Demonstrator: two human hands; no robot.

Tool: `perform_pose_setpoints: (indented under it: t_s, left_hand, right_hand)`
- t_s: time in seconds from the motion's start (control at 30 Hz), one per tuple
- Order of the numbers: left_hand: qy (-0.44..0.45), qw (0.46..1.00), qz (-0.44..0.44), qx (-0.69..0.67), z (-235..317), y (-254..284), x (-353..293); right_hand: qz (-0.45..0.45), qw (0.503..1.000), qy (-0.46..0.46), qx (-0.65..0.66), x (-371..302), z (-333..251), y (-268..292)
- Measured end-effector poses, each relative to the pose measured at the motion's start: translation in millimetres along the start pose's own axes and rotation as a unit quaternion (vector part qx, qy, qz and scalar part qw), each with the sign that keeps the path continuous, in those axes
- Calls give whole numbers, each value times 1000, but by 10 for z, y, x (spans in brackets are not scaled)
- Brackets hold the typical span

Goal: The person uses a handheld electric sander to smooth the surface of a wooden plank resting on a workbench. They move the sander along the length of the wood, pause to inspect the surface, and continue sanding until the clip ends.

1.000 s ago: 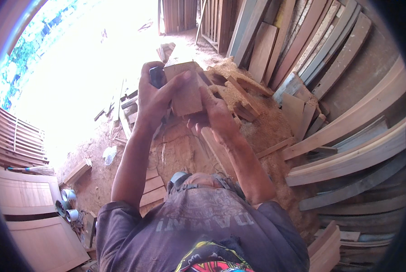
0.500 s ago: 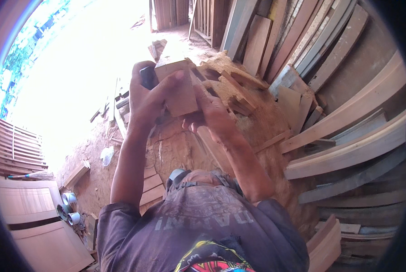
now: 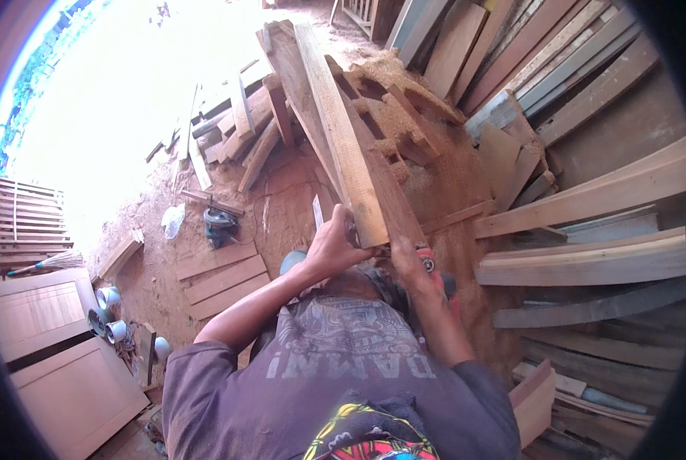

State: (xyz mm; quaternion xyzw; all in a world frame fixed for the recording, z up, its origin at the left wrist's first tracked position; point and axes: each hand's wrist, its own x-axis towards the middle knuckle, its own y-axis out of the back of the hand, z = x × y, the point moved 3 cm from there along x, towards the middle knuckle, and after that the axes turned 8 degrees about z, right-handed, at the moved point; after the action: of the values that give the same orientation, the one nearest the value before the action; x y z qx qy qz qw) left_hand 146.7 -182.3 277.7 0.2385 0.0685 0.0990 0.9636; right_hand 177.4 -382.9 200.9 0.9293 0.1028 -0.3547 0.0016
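Observation:
A long wooden beam (image 3: 331, 115) slopes away from me, its near end low in front of my waist. My left hand (image 3: 331, 244) is closed at the left side of that end, the thumb against the wood. Beside its fingers a thin pale strip (image 3: 318, 212) sticks up; its kind I cannot make out. My right hand (image 3: 410, 268) grips the right side of the same end, fingers partly hidden. A red and black tool (image 3: 429, 262) shows just beside my right hand, mostly covered by the arm. Under the beam lies a wider brown plank (image 3: 393, 195).
Loose offcuts (image 3: 239, 126) are heaped at left of the beam, near a dark power tool (image 3: 220, 226) and flat boards (image 3: 224, 280) on the floor. Sawdust-covered blocks (image 3: 404, 115) lie to the right. Long timbers (image 3: 588, 264) are stacked along the right side.
The beam's near end has come down from a raised position toward my waist, and both hands came down with it. The beam's length and the red tool now show.

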Motion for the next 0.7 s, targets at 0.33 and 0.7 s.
perform_pose_setpoints:
  t_s: [0.33, 0.7]
  left_hand:
    - [37, 999, -15, 15, -361, -538, 286]
    - [39, 998, -36, -28, -1282, -582, 453]
  right_hand:
    - [321, 781, 337, -417, -1222, -412, 760]
    - [149, 986, -7, -73, -1590, 115, 955]
